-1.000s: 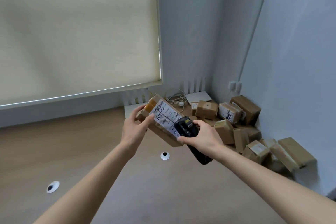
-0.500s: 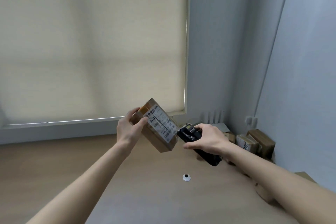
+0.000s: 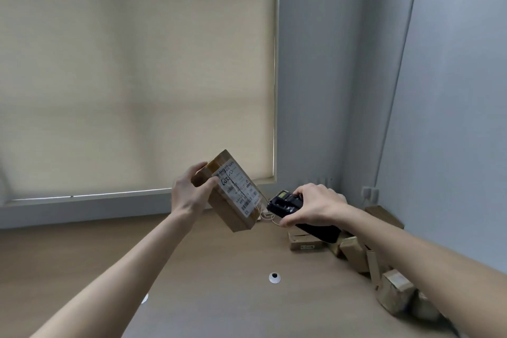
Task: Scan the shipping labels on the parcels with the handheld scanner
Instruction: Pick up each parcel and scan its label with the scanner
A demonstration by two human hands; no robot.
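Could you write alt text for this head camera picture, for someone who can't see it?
A person's left hand holds up a brown parcel, label facing a black handheld scanner gripped in the right hand. More parcels lie piled on the wooden surface.

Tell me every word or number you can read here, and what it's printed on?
Shipping label on the held parcel: handwritten marks and printed lines with barcodes, too blurred to read reliably.
Scanner: no readable text.
Parcels on the table: labels too small to read.
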